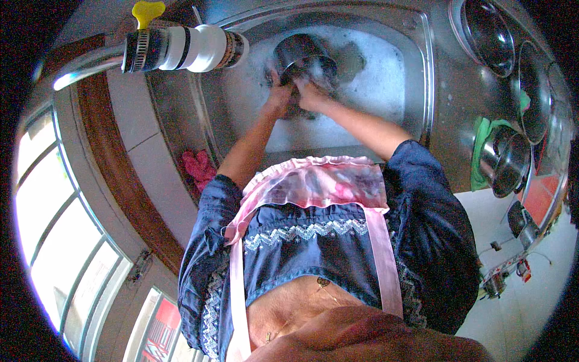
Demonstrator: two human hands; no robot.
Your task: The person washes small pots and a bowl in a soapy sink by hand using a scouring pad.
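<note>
A dark metal pot [298,46] lies tilted in the stainless steel sink [418,104], its mouth turned towards me. Foamy, whitish water [384,86] surrounds it. My left hand [279,94] grips the pot at the left of its rim, thumb up along the outside. At the mouth of the pot is my right hand [312,96], with its fingers bent and partly lost in shadow and foam. Whether it holds anything is hidden. A darker patch [353,61] shows in the foam to the right of the pot.
A white tap fitting [194,47] with a yellow-handled hose clamp [147,13] juts in from the upper left. A pink cloth [199,167] lies left of the sink. On the right stand dark pans [488,36], a steel pot [506,158] and a green cloth [480,156].
</note>
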